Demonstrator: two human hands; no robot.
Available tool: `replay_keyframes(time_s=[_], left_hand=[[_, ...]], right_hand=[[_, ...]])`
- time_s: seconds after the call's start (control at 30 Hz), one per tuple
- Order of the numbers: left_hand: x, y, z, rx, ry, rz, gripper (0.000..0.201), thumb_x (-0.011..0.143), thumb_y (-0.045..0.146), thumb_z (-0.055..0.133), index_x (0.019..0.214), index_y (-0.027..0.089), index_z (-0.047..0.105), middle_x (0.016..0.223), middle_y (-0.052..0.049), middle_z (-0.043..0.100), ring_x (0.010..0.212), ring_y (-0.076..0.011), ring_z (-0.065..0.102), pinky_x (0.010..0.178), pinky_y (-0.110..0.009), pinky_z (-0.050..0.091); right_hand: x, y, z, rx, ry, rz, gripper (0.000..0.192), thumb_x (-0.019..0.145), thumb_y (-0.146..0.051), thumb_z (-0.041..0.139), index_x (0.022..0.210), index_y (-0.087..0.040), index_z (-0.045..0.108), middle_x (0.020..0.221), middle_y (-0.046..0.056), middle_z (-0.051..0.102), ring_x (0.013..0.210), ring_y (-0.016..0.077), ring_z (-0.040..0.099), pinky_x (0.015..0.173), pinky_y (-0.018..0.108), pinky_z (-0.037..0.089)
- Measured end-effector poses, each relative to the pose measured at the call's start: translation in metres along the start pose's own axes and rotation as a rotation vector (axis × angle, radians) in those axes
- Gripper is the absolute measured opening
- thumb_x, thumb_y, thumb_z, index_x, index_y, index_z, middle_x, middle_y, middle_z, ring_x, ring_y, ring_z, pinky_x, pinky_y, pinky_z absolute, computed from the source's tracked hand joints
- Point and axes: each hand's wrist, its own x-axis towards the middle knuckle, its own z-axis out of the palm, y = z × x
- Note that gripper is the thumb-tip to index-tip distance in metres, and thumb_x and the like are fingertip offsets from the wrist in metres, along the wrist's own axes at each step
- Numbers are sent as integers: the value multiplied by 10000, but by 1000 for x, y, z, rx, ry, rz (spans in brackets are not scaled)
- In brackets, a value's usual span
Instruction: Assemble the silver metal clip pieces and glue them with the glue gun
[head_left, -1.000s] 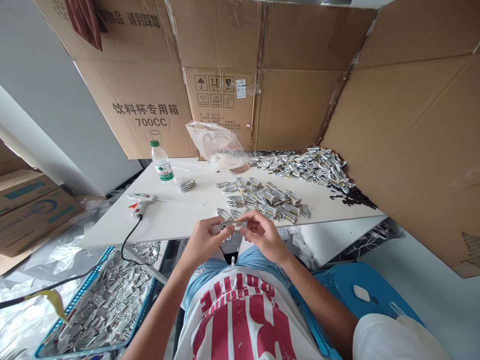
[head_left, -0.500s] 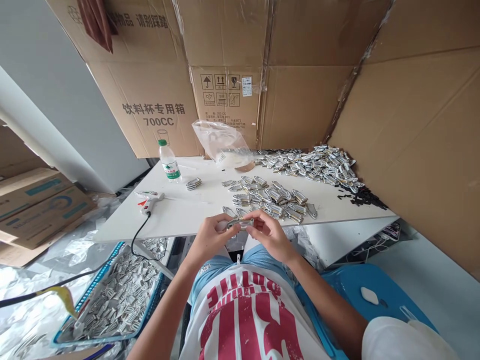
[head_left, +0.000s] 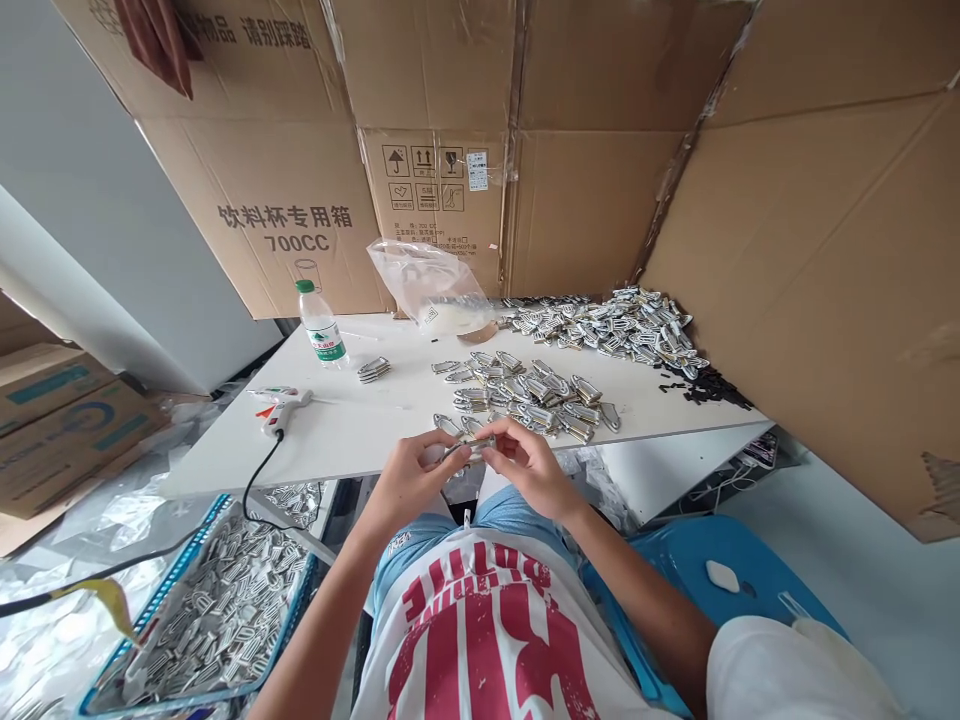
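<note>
— So what is being held just now?

— One small metal clip (head_left: 469, 449), silver, lying crosswise between both hands just off the near edge of the tabletop (head_left: 360, 430), above the person's lap. The left hand (head_left: 409, 478) pinches its left end between thumb and fingertips; the right hand (head_left: 525, 465) pinches the right end the same way. Neither hand is spread; both are curled in around the clip.

— Can you tell what the fingers do to it?

— No, the piece is too small to make out more than that it is gripped from both ends.

— And around it?

— Just beyond the hands a loose spread (head_left: 525, 395) of the same clips lies on the tabletop, some touching, some alone. Farther back on the right is a much bigger heap (head_left: 607, 325), with black scraps (head_left: 709, 388) beside it. A small stack (head_left: 374, 370) sits apart to the left, near a bottle (head_left: 321, 328), a glue gun (head_left: 276, 405) and a plastic bag (head_left: 435, 285). Cardboard (head_left: 300, 200) walls it all in.

— How far along would you say the work is?

— Judging by the piles, partway. A blue tray (head_left: 217, 600) on the floor at the left is well filled with clips, yet I cannot tell which are finished. Plenty lie in every pile, so a good deal seems left.
</note>
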Motion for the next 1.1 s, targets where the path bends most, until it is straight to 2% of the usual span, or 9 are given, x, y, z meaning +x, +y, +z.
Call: replay_keyframes(time_s=[0.43, 0.87, 1.1], left_hand=[[1, -4, 0, -7, 6, -30, 340, 840, 516, 820, 899, 182, 810, 585, -16, 656, 575, -197, 635, 554, -273, 445], [-2, 5, 0, 19, -23, -26, 365, 860, 539, 786, 885, 176, 806, 611, -4, 630, 604, -177, 586, 571, -261, 415], [-2, 5, 0, 1, -7, -8, 357, 842, 526, 800, 862, 170, 807, 615, -13, 632, 610, -178, 571, 558, -257, 407]], right_hand=[[-1, -1, 1, 1, 14, 14, 264, 1019, -498, 745, 1152, -270, 742, 825, -3, 618, 760, 191, 598, 712, 331, 490], [-1, 0, 3, 84, -7, 41, 267, 1014, -501, 747, 1124, -258, 736, 816, -16, 595, 709, 155, 544, 663, 298, 470], [-3, 2, 0, 60, -35, 10, 282, 1028, -499, 709, 1187, -265, 702, 828, -7, 588, 747, 179, 600, 714, 336, 552]])
